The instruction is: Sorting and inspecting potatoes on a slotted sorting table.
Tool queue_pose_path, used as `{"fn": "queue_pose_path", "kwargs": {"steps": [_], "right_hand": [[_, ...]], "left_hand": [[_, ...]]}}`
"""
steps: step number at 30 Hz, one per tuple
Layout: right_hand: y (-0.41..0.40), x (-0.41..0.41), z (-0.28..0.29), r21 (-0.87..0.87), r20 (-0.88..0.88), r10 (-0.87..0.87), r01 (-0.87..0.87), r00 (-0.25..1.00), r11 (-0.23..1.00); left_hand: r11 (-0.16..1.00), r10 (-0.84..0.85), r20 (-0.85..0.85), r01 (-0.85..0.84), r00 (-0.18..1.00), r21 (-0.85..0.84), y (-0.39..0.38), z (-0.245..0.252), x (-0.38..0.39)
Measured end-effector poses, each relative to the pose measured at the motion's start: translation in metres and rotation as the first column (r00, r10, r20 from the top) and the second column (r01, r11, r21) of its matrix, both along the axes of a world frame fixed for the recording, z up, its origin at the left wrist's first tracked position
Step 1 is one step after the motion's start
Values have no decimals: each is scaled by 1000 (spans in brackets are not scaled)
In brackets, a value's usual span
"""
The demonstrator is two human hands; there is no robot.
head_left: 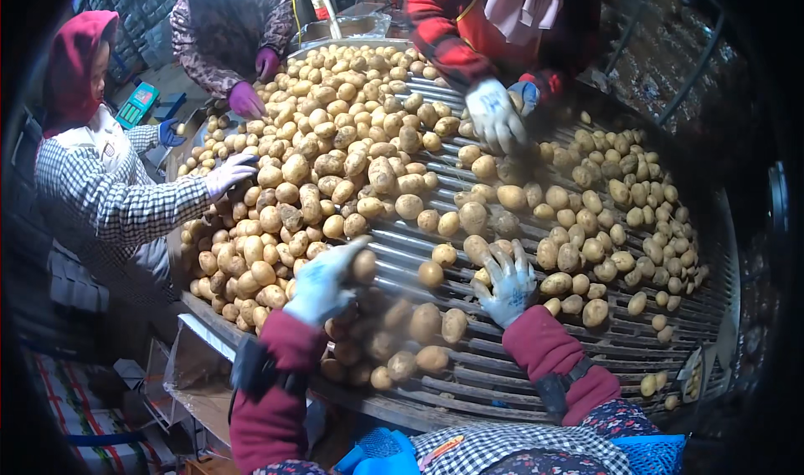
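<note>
Many potatoes (377,173) lie on a slatted metal table (465,374) before me, heaped at the left and looser at the right. My left hand (320,283), in a pale work glove, is at the edge of the heap. One potato (364,266) sits between its thumb and fingers. Below it, several potatoes (402,365) look blurred near the table's front rim. My right hand (510,283), gloved too, rests palm down with fingers spread. Its fingertips reach a potato (476,249) and others beside it; whether they press on them is hard to tell.
Across the table, a person's gloved hand (496,116) reaches over potatoes. A purple-gloved hand (246,100) belongs to another person at the back left. At the left, a person in a checked sleeve has a hand (232,175) on the heap. A cardboard box (207,406) stands below the front-left rim.
</note>
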State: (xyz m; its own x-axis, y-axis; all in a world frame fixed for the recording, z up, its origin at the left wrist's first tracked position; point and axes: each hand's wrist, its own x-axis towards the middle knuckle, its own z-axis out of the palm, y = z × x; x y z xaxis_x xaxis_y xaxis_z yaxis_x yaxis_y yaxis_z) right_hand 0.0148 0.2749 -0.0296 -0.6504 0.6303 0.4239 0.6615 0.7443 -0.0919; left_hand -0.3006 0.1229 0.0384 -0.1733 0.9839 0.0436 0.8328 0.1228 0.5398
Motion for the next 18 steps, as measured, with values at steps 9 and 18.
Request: {"fn": "queue_pose_path", "kwargs": {"steps": [9,18], "right_hand": [[2,-2,-9,13,-49,39,-38,998,999],[0,1,-4,41,0,20,-20,1000,999]], "left_hand": [[255,660,678,-945,323,202,-284,-87,-22],[239,933,234,-957,273,165,-323,-143,-28]]}}
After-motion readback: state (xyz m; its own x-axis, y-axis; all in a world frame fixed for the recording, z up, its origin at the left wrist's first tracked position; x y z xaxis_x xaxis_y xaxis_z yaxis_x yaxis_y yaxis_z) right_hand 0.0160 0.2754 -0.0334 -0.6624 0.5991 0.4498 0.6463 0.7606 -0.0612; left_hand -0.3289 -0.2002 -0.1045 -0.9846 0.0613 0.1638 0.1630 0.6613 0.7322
